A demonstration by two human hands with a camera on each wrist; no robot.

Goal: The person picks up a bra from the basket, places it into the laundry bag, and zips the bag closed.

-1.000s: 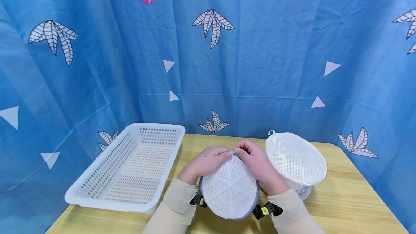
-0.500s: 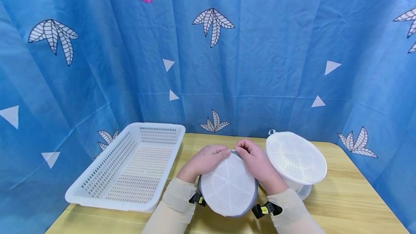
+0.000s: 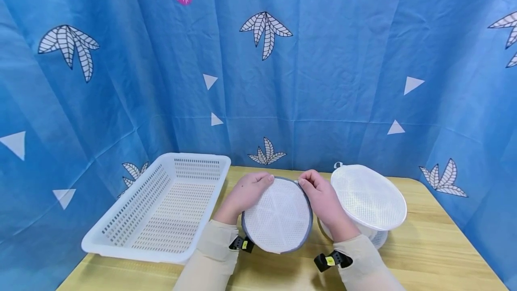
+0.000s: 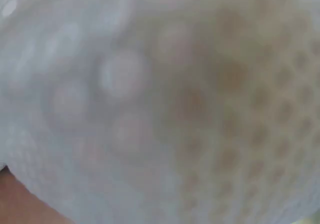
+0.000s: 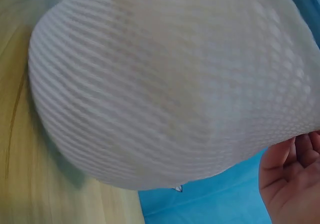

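A round white mesh laundry bag (image 3: pixel 278 219) with a grey edge is held up in front of me, its flat end facing the head camera. My left hand (image 3: pixel 245 194) grips its upper left side, thumb on top. At the upper right of the edge, the fingertips of my right hand (image 3: pixel 324 201) pinch the zipper pull. In the right wrist view the mesh side (image 5: pixel 140 99) bulges over the table, with curled fingers (image 5: pixel 280 159) at its lower right. Blurred mesh (image 4: pixel 250 134) fills the left wrist view.
A white slotted plastic basket (image 3: pixel 187 235) stands at the left on the wooden table (image 3: pixel 436 255). Close to my right forearm is another white mesh bag (image 3: pixel 368 196) with a small loop, tilted over more mesh (image 3: pixel 379 238). A blue patterned curtain (image 3: pixel 335 75) hangs behind.
My right hand has moved slightly right along the edge, away from my left hand, which has shifted left. The bag has moved up and left, showing more of its grey edge.
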